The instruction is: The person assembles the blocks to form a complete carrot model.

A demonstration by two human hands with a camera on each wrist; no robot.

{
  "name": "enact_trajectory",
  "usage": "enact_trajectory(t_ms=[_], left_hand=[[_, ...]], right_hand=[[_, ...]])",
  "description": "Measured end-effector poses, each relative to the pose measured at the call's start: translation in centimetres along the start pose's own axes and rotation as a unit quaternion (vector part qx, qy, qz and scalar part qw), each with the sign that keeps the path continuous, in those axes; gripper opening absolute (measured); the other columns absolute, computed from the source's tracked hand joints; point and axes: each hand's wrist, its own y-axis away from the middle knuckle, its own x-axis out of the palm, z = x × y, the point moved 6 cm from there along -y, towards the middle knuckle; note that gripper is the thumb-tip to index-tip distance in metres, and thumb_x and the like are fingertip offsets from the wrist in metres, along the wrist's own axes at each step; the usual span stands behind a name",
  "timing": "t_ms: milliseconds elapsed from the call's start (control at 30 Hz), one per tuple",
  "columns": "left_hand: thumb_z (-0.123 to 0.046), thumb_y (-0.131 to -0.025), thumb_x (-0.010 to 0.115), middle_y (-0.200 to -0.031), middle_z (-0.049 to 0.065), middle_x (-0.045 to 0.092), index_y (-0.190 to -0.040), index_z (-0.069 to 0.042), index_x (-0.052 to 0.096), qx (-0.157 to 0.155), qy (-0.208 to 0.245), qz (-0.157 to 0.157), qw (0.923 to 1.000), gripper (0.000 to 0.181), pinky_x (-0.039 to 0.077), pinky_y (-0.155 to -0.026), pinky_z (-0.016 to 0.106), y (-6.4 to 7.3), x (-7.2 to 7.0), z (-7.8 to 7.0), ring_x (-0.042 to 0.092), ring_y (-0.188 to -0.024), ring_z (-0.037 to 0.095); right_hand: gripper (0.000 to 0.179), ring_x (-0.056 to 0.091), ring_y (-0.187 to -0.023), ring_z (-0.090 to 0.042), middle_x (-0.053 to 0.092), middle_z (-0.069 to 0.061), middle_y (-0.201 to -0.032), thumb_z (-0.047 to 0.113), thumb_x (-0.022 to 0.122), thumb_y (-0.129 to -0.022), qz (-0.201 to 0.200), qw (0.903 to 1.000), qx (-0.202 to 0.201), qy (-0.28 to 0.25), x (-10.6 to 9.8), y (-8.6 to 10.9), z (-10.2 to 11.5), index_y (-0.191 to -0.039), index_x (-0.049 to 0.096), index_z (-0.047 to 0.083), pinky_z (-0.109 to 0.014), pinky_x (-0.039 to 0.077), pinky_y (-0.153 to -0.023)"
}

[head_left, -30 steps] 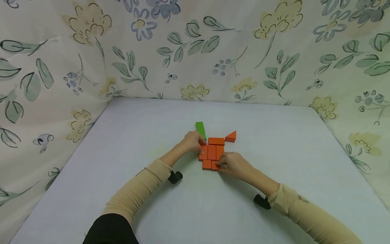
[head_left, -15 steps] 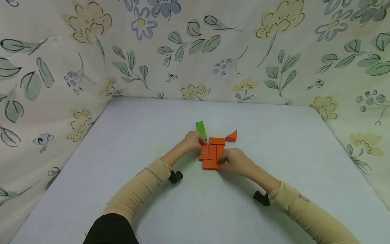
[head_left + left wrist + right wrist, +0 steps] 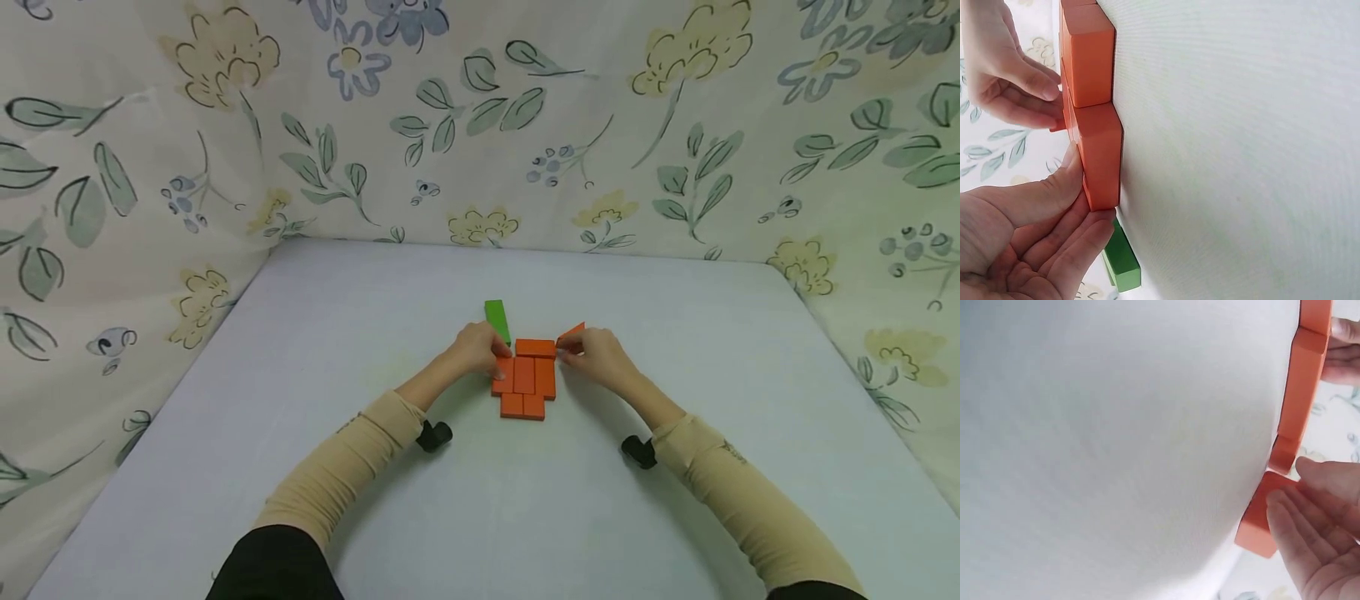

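Flat orange blocks point(image 3: 524, 377) lie packed together at mid-table in the head view, one block point(image 3: 536, 348) lying crosswise along the far side. My left hand point(image 3: 472, 348) pinches the left-hand orange block point(image 3: 1102, 156), thumb on its upper face and fingers at its far end in the left wrist view. At the far right corner of the group, my right hand point(image 3: 597, 358) has thumb and fingers at a triangular orange block point(image 3: 1256, 529), partly covering it. A long green block point(image 3: 497, 320) extends away from the group, just beyond my left hand.
A white table point(image 3: 375, 517) spreads around the blocks. Floral cloth point(image 3: 450, 183) hangs behind it and along the sides. A black wrist camera point(image 3: 434, 436) sits under the left wrist, another black camera point(image 3: 639, 452) under the right.
My right hand has left the near right end of the orange group and moved away from me to the triangular block. My left hand stays at its block.
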Motion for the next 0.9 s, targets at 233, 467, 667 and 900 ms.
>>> enact_trajectory(t_ms=[233, 467, 667, 900], left_hand=[[-0.005, -0.075, 0.083, -0.108, 0.009, 0.071, -0.109, -0.005, 0.074, 0.004, -0.002, -0.002, 1.0, 0.035, 0.052, -0.086, 0.032, 0.0, -0.1, 0.1, 0.062, -0.104, 0.024], [-0.006, -0.076, 0.083, -0.109, 0.009, 0.071, -0.111, -0.005, 0.074, 0.012, -0.001, -0.001, 0.9999, 0.036, 0.052, -0.086, 0.032, 0.1, 0.0, 0.1, 0.062, -0.105, 0.024], [-0.004, -0.076, 0.083, -0.109, 0.01, 0.071, -0.11, -0.004, 0.074, 0.016, 0.012, -0.004, 0.9998, 0.036, 0.052, -0.084, 0.031, 0.1, 0.0, 0.2, 0.062, -0.103, 0.024], [-0.006, -0.076, 0.083, -0.109, 0.009, 0.071, -0.111, -0.004, 0.074, 0.012, 0.009, -0.004, 0.9999, 0.036, 0.052, -0.086, 0.032, 0.0, 0.0, 0.3, 0.062, -0.105, 0.024]], right_hand=[[0.03, 0.064, -0.099, -0.034, 0.067, -0.022, -0.112, -0.001, 0.068, -0.084, 0.026, 0.9996, 0.001, 0.014, 0.5, -1.4, 0.0, -0.113, 0.067, -0.008, -0.044, 0.052, -0.086], [0.033, 0.064, -0.104, -0.034, 0.066, -0.024, -0.115, -0.004, 0.066, -0.086, 0.073, 0.9973, -0.009, 0.002, 1.1, -2.1, 0.2, -0.118, 0.063, -0.013, -0.044, 0.051, -0.09], [0.029, 0.065, -0.101, -0.033, 0.067, -0.025, -0.112, -0.001, 0.068, -0.086, 0.088, 0.9961, -0.008, 0.005, 1.0, -2.4, -0.2, -0.113, 0.065, -0.012, -0.042, 0.052, -0.088], [0.029, 0.063, -0.091, -0.029, 0.068, -0.021, -0.105, 0.004, 0.072, -0.082, 0.066, 0.9976, -0.008, 0.018, 0.5, -2.2, -0.6, -0.107, 0.069, -0.009, -0.041, 0.052, -0.083]])
